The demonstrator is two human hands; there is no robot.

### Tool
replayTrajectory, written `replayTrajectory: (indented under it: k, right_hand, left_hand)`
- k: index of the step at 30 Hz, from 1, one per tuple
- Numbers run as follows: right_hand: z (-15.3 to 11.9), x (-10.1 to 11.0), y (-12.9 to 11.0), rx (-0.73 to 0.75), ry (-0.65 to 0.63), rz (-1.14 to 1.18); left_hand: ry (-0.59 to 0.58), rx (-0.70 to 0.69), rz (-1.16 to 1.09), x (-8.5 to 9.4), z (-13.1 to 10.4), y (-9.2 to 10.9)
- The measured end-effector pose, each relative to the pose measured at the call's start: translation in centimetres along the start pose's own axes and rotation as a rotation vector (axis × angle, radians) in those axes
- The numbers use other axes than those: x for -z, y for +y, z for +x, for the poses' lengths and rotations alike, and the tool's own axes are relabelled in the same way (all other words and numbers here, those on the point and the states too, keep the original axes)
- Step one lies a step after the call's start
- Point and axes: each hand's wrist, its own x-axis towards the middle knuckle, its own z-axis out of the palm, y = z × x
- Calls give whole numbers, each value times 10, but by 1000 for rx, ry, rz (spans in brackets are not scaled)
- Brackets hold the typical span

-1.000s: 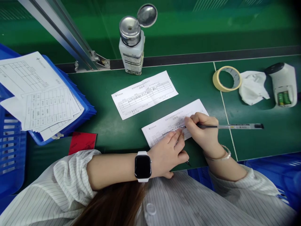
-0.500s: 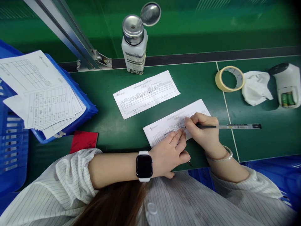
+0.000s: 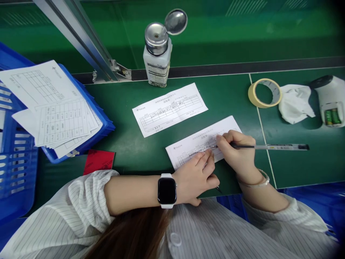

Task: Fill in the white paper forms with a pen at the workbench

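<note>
A pen with a clear barrel lies in the pinched fingers of my right hand. Its tip meets the table of a printed form, where some handwriting shows. My left hand rests palm down over the form's lower edge, two fingertips pressing the paper beside the pen tip. Beneath its bent index finger pokes a thin dark object, mostly hidden, its kind unclear. Just beyond, a second form, partly filled in, lies flat on the green table.
A blue basket at left carries a stack of printed sheets, near a red card. At the back stands a pump bottle, lid up. Rightward lie masking tape, crumpled tissue and a white device with batteries showing.
The pen and my right hand have shifted slightly right along the form, and the pen tip shows more clearly. My left hand keeps its place on the paper. The whole view has drifted a little.
</note>
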Motion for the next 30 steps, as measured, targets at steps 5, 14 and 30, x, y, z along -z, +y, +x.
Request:
replayTrajectory:
  k: [5,14,30]
  right_hand:
    - [-2,1,2,-25,19,25]
    - [-1,1,2,-13,20,-39]
    - [2,1,-3,-5,-42,-86]
  left_hand:
    - [9,-9,0,1,0,0]
    - [24,-3,18,1,-1,0]
    - [-26,-9,1,4,0,-2]
